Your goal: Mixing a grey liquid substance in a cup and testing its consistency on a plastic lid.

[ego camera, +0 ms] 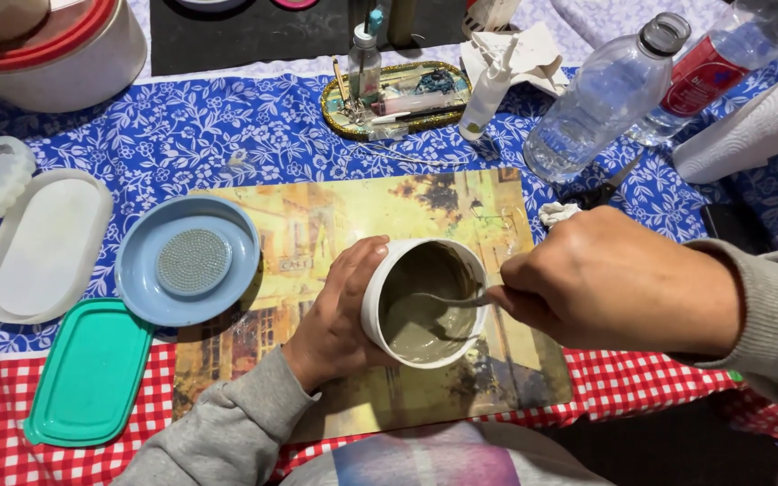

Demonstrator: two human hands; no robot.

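- Left hand (335,315) fingers wrapped round white cup (380,279), on the placemat (335,216) mid-counter.
- Right hand (605,279) fingers pinched on spoon (447,299), in grey mix (420,310) (looks smooth, nothing poured).
- Blue dish (137,270) alongside.

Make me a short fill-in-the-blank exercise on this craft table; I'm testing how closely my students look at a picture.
1. The left hand steadies a white cup filled with a grey-brown ____.
2. The right hand stirs it with a metal ____.
3. The blue dish left of the cup holds a round ____ disc.
4. The lid near the table's edge is ____ in colour.

Missing words: paste; spoon; grey; green
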